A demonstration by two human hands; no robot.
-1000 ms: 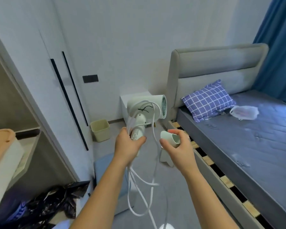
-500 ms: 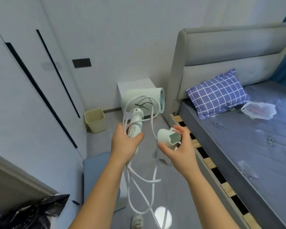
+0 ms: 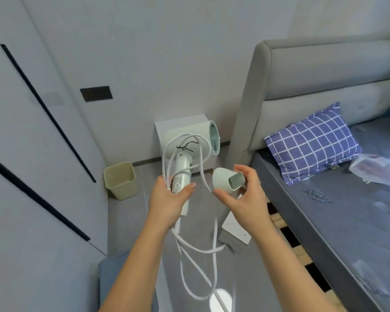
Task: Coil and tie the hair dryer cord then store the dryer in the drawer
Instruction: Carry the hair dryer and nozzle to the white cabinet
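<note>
Bedroom corner ahead of us, grey floor below, and we hold the pale green hair dryer with a white handle [image 3: 185,163] up in front of the white bedside cabinet [image 3: 180,124]. Our left hand [image 3: 169,203] grips the handle, fingers curled round it, thumb pressed across the label. The white cord [image 3: 215,235] loops over the dryer's barrel with a thin black tie [image 3: 186,146] on it, then hangs below our wrists in slack loops that cross. Our right hand [image 3: 245,199] pinches a pale green nozzle [image 3: 225,180] between thumb and curled fingers, just right of the dryer and apart from it. 1 beige plastic bin [image 3: 119,180] stands left, and a blue checked pillow [image 3: 311,143] lies on the grey bed [image 3: 324,64] to the right.
</note>
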